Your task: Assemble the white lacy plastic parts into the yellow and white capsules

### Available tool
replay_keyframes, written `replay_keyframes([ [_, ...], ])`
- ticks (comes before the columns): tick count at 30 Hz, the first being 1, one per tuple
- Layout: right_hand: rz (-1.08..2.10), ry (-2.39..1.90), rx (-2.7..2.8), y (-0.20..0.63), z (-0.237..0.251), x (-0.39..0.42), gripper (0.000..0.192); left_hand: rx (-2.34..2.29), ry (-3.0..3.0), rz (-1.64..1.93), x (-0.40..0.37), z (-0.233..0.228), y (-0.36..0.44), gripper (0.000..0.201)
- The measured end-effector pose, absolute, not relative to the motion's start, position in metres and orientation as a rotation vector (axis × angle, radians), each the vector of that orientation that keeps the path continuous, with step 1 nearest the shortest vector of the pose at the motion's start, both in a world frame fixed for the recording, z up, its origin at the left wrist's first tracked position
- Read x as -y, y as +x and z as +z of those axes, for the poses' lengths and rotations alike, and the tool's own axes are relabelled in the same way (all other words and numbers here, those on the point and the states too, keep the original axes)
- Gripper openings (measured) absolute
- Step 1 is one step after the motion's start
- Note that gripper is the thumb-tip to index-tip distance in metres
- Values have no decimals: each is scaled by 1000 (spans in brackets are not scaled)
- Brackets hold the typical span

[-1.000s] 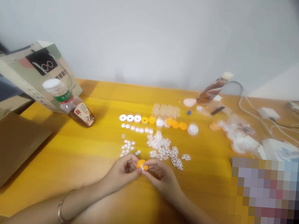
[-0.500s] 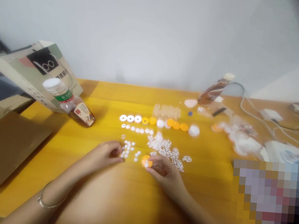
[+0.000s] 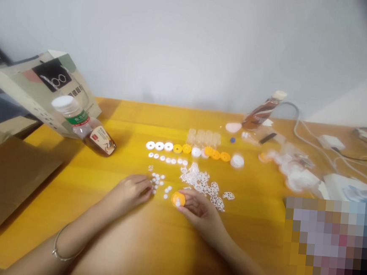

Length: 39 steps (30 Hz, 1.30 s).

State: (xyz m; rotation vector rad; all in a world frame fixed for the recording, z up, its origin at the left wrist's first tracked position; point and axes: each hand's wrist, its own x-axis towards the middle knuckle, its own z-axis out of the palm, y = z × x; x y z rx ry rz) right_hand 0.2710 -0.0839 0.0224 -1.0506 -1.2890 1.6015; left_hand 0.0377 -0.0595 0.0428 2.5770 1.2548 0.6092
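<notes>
While a yellow desk (image 3: 107, 216) fills the lower half of the view from the head camera, a tilted printed box (image 3: 41, 88) and a brown cardboard sheet (image 3: 5, 182) crowd its left end, with a water bottle (image 3: 82, 125) lying on its side against the box. At the far right a brown drink bottle (image 3: 261, 112) leans near a run of white cables (image 3: 310, 143).

Nearer the middle, a row of white and orange discs (image 3: 189, 150) runs across the desk, with a heap of white lattice pieces (image 3: 203, 183) in front of it and a scatter of small white caps (image 3: 158, 181) to the left of that heap.

The person's right hand (image 3: 201, 213) holds an orange disc (image 3: 178, 200) close to the desk surface, its fingers (image 3: 188, 197) pinched on the disc's right edge so that the disc juts out to the left of the fingertips; a small white piece sits at the disc's centre. The left hand (image 3: 131, 192) rests low on the desk with its fingers curled narrow, fingertips touching the near edge of the small white caps; whether they grip one cannot be told.

Compared with a second ago, when both hands met around the orange disc, the left hand has moved away to the caps, and the right hand alone carries the disc, slightly lower and further right.
</notes>
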Motion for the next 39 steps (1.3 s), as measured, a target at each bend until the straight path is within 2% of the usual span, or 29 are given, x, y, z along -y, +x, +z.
replay_keyframes([
  [3,1638,-1039,1285,271,20,84,29,-1093,2535,883,64,44,49,9],
  [6,1678,-998,1287,272,18,85,31,-897,2565,980,67,49,62,12],
  [15,1772,-960,1298,273,17,87,33,-669,2925,762,56,53,69,14],
  [27,1841,-928,1264,272,18,85,30,-607,3000,540,56,60,63,18],
  [39,1872,-930,1242,272,22,86,31,-508,3148,468,54,64,57,21],
])
